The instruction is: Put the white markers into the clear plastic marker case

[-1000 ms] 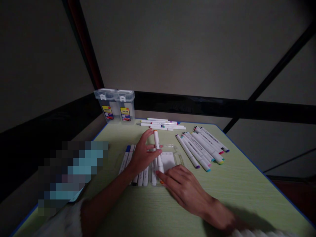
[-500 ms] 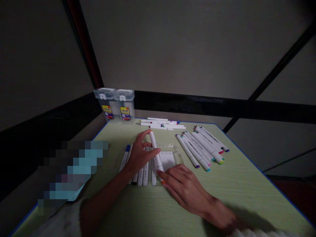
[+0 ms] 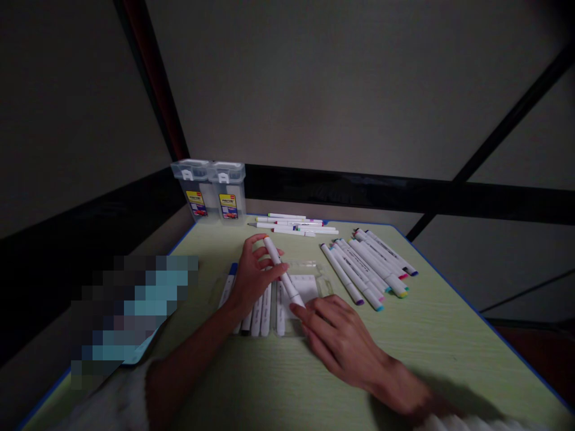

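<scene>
A white marker with an orange end is held slantwise between both hands. My left hand grips its upper part, thumb on one side and fingers behind. The lower end is pinched by my right hand, whose fingers hide that tip. Beneath them lies a clear plastic tray with several white markers standing side by side in its left part; one has a blue cap. My left hand and forearm cover some of these. A white panel shows in the tray's right part.
Several loose markers with coloured ends lie on the table at the right. Thinner pens are piled at the back. Two clear lidded boxes stand at the back left. A pixelated bluish object lies at the left.
The held marker has tilted further, its top moving left and its lower end right. Both hands still hold it, the right one shifted slightly right.
</scene>
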The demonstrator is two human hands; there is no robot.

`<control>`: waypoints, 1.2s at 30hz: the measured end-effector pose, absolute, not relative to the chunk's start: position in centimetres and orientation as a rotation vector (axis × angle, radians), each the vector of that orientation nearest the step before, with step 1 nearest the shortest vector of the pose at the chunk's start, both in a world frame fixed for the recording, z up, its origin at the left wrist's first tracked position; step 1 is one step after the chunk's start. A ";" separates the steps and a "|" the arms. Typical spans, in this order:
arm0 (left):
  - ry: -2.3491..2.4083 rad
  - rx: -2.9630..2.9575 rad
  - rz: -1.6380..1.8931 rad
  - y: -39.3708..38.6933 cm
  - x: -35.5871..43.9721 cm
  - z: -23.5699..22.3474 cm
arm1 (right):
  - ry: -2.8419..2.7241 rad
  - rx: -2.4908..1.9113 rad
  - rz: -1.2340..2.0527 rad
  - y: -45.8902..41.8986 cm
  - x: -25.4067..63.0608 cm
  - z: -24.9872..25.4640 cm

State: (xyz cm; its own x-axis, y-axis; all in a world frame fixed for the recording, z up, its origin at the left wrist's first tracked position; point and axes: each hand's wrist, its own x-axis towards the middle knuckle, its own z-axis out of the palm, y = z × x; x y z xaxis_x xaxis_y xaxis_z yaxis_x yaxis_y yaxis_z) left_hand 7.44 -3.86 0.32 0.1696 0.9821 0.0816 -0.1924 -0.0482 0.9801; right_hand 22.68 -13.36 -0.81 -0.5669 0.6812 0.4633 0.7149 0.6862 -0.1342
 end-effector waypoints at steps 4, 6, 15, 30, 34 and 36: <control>0.916 1.207 1.199 -3.8 7.5 0.2 | -2.408 -1.076 -0.097 -13.3 22.7 -0.8; 0.939 1.262 1.181 -3.7 7.5 -0.1 | -2.414 -1.050 -0.097 -13.4 22.7 -0.9; 1.181 1.895 1.008 -3.1 7.0 -1.7 | -2.442 -0.963 -0.194 -13.6 21.9 -0.7; 1.261 2.214 0.848 -3.3 7.2 -2.0 | -2.518 -1.045 -0.145 -13.5 21.8 -0.8; 1.266 2.238 0.828 -3.2 7.2 -2.2 | -2.554 -1.101 -0.096 -13.6 21.8 -0.8; 1.264 2.255 0.830 -3.2 7.2 -2.3 | -2.569 -1.131 -0.063 -13.6 21.8 -0.8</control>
State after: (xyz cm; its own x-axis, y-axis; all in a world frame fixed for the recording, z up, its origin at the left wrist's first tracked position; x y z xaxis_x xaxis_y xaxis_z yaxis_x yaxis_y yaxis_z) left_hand 7.22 -3.19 -2.29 0.4078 0.8651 0.2922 0.6120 -0.4964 0.6157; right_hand 21.75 -13.57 -0.79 -0.6295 0.7092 0.3173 0.7239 0.6837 -0.0922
